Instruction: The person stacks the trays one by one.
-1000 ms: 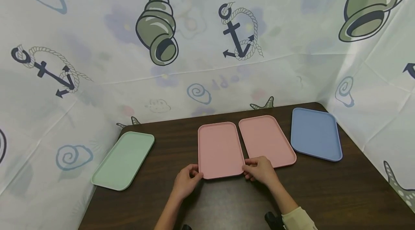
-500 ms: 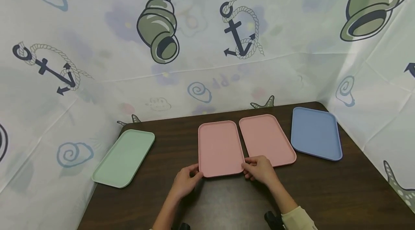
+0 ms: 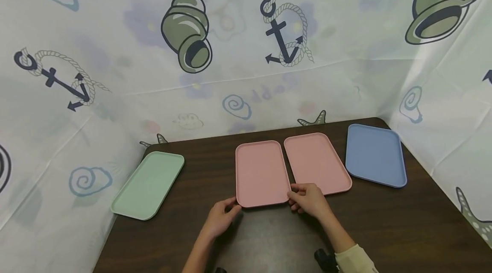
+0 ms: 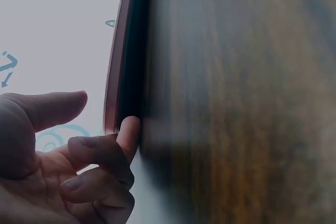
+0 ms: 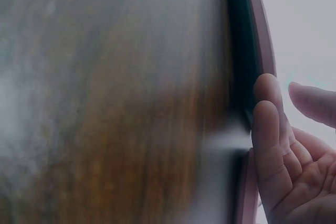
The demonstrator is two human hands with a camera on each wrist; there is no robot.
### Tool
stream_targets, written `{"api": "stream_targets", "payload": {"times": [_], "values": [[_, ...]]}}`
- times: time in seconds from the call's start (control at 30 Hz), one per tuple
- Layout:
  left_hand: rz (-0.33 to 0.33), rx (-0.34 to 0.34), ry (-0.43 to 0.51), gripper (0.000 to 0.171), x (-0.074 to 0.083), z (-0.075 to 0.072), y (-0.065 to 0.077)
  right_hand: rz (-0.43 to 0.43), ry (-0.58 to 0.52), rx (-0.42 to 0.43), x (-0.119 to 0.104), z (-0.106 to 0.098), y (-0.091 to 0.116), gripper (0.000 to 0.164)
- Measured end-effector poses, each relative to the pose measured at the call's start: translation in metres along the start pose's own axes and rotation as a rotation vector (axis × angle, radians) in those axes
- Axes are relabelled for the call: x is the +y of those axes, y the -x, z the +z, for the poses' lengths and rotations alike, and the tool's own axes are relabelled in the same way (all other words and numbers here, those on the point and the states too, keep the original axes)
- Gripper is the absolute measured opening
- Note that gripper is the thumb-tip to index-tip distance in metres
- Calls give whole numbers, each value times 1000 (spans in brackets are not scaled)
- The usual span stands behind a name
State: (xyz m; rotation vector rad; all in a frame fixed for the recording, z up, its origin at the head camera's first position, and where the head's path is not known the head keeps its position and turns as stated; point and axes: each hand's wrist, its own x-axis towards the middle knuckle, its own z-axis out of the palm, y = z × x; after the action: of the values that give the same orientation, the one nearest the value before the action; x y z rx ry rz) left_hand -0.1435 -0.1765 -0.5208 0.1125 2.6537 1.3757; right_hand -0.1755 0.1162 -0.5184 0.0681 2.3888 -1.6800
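A pink rectangular tray (image 3: 263,174) lies flat on the dark wooden table, between my two hands. My left hand (image 3: 221,218) is at its near left corner. In the left wrist view, an extended fingertip (image 4: 129,125) touches the tray's edge, while the thumb stands apart from it. My right hand (image 3: 309,200) is at the near right corner, between this tray and a second pink tray (image 3: 317,162). The right wrist view shows two fingers (image 5: 266,129) against the rim, with the thumb held off it.
A pale green tray (image 3: 149,185) lies angled at the table's left edge. Far right is a blue tray (image 3: 375,155), close to the second pink tray. Printed white cloth (image 3: 246,42) hangs behind and beside the brown table (image 3: 276,239).
The whole head view has shifted slightly upward. Both hands and all the trays keep their places relative to the table.
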Motion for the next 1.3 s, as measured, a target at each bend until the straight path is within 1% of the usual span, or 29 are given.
{"api": "stream_targets", "payload": {"times": [0.17,0.3,0.4,0.53,0.63,0.7,0.77,0.83,0.9,0.97,1.07,1.17,1.23,1.3], "values": [[-8,13,-42,45,4,-1,13,-19,-28,4,-4,-8,5,37],[-17,21,-72,45,6,5,29,-44,-42,2,-5,-21,10,35],[-20,21,-92,45,13,11,41,-57,-44,24,-3,-33,12,33],[-14,38,-166,42,26,19,52,-73,-40,59,0,-50,16,34],[20,36,-224,38,35,27,57,-68,-38,82,3,-64,20,38],[52,2,-242,37,40,35,59,-51,-38,111,7,-74,22,40],[95,-57,-242,36,43,46,59,-24,-41,146,11,-85,25,40],[131,-135,-237,37,47,56,57,5,-45,184,17,-96,28,41],[152,-203,-227,38,52,66,54,35,-39,227,22,-107,30,42],[168,-245,-217,40,57,73,49,64,-26,269,28,-116,32,43],[172,-252,-205,48,66,81,41,100,-2,316,35,-128,33,44],[157,-270,-116,59,73,90,31,138,5,332,42,-136,31,46],[127,-284,-33,65,77,98,22,157,6,329,45,-140,29,48],[104,-288,29,68,81,107,14,166,4,321,48,-142,26,48]]}}
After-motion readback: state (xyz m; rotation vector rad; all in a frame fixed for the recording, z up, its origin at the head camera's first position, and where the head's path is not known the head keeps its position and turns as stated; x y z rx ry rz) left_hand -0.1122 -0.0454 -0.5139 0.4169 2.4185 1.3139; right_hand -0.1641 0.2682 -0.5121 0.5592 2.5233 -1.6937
